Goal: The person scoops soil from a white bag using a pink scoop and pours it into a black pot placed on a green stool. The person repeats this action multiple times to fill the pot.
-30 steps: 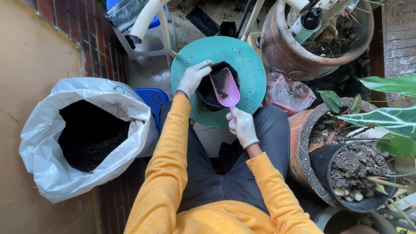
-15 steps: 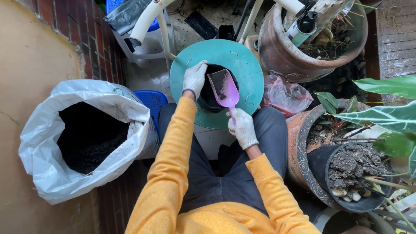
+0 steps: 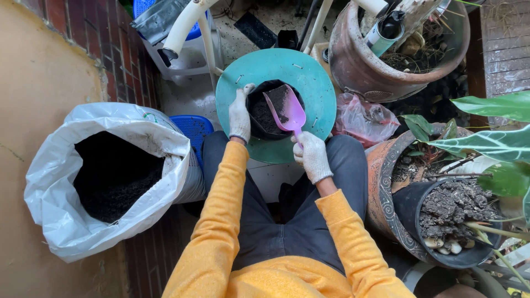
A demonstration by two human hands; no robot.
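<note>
Since half a sec. ago, the pink scoop (image 3: 286, 112) has been tipped lower over the small black pot (image 3: 265, 113), w/ dark soil on its blade. Its handle is gripped by the right hand (image 3: 312, 156), gloved fingers curled tight around it. The pot's rim is held by the left hand (image 3: 240, 113), fingers pressed together. The pot sits on a round green lid (image 3: 309, 83), just past the knees. Soil is being put in the pot; a slow tip looks needed next, so none is spilled. A big white sack (image 3: 66, 221) of dark soil is open at left. A crumpled pink bag (image 3: 361, 118) lies right of the lid.
</note>
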